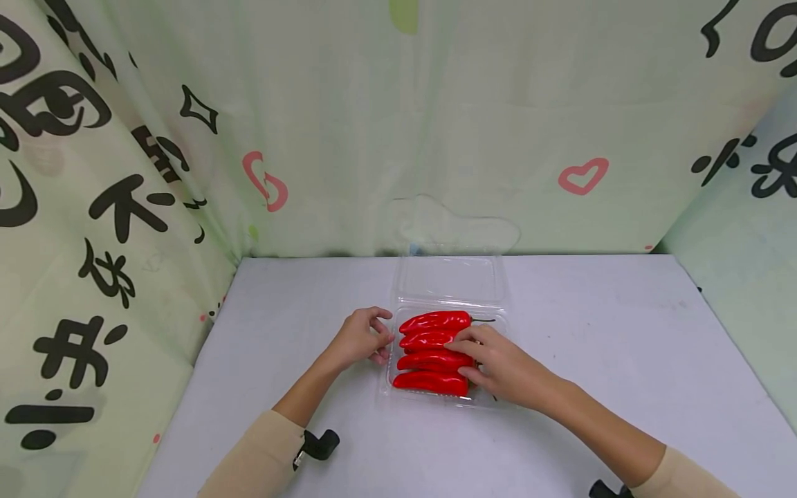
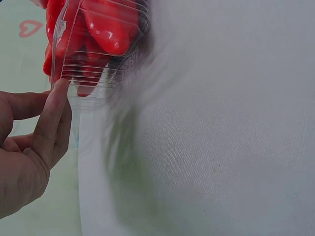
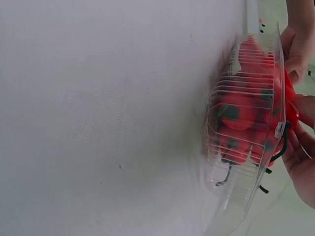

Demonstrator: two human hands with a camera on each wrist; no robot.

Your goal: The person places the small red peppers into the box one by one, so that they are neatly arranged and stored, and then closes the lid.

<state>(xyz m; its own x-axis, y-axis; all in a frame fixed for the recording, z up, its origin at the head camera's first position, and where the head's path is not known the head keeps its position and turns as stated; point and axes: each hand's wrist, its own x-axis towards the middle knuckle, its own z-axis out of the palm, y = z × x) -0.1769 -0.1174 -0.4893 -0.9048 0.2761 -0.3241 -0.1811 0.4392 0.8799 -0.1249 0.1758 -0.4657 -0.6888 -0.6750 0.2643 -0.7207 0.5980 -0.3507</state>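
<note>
Shiny long red peppers (image 1: 434, 321) lie side by side in a clear plastic clamshell container (image 1: 389, 373), their stems toward the right. More peppers (image 3: 236, 112) with green stem ends show beneath through its ribbed wall. My right hand (image 1: 501, 363) reaches over the right side and pinches a red pepper (image 1: 429, 361) in the top layer, thumb on its near side and fingertips on its far side. At the container's left edge, my left hand (image 1: 361, 337) holds the rim, fingertips right against the plastic in the left wrist view.
The container's clear lid (image 1: 451, 280) stands folded back behind it, toward the curtain (image 1: 473, 138) at the rear. A white table (image 1: 623, 346) carries the container. Printed curtains also hang at left and right. Black wrist cameras (image 1: 320, 445) sit by the sleeves.
</note>
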